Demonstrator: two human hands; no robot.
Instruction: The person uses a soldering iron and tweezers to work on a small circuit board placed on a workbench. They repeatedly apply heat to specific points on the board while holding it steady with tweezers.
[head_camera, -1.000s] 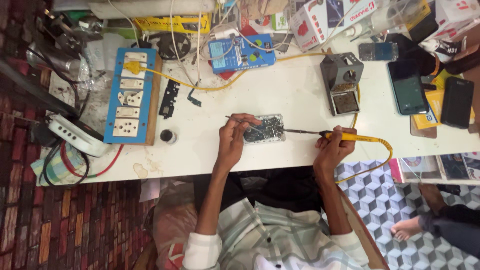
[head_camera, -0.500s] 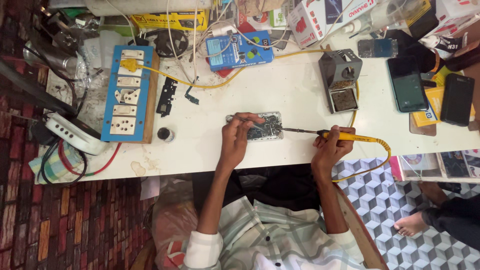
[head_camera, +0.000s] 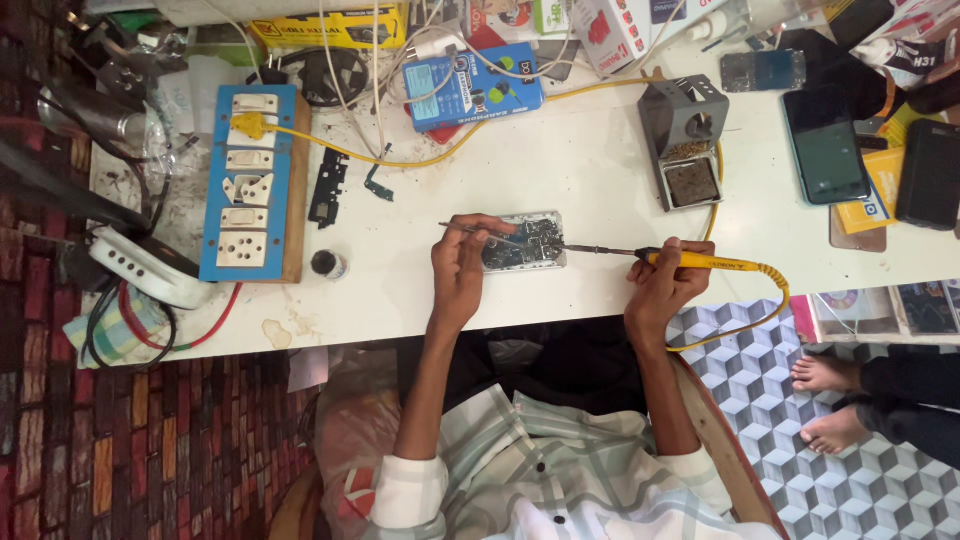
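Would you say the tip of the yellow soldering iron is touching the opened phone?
Touching: the head view shows the soldering iron tip meeting the right edge of the opened phone, with no gap.

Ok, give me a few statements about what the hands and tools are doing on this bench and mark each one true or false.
1. The right hand holds a yellow-handled soldering iron. True.
2. The iron's tip points at the opened phone. True.
3. The left hand lies flat and empty on the table. False: it holds thin tweezers over the opened phone.
4. The soldering iron stand has the iron parked in it. False: the iron is in the hand.
5. The blue socket board lies left of the opened phone in the picture. True.
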